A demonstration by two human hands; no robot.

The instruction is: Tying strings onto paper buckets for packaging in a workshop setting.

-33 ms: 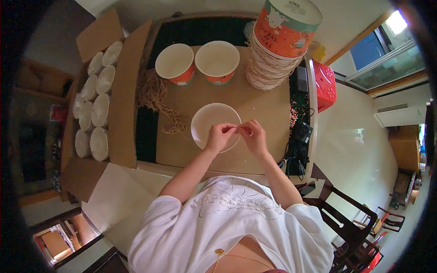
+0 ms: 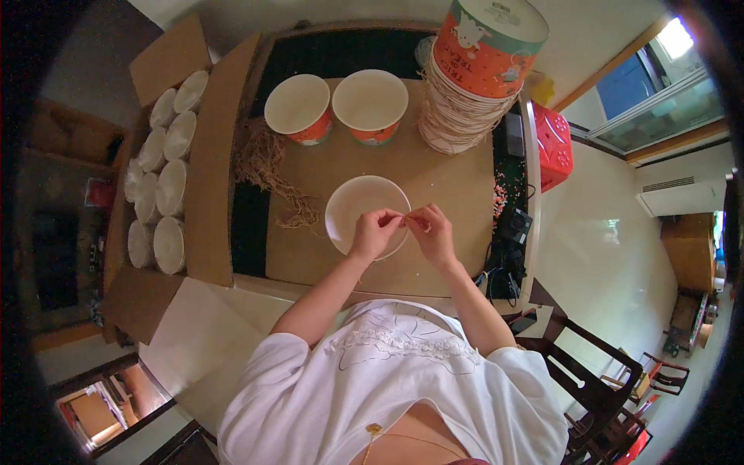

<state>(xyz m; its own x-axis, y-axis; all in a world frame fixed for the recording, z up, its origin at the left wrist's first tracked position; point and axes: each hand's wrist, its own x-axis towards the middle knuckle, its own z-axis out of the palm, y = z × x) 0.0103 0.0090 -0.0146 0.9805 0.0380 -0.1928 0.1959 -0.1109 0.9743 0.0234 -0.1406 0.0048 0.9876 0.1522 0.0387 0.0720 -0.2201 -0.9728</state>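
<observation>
Head view shows your left hand (image 2: 374, 232) and right hand (image 2: 432, 232) meeting over the white paper bowl (image 2: 353, 203), fingertips pinched on a thin string (image 2: 406, 219) running left-right between them. Beyond stand two orange bowls (image 2: 335, 105) and a tall bowl stack (image 2: 469, 93).

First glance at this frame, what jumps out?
Dead centre, the left hand and right hand meet, pinching something small over a white paper bowl on the brown cardboard sheet. Top right, a tall stack of orange paper bowls looms toward the camera, with two open bowls beside it. At left, an open carton holds rows of white lidded cups.
</observation>
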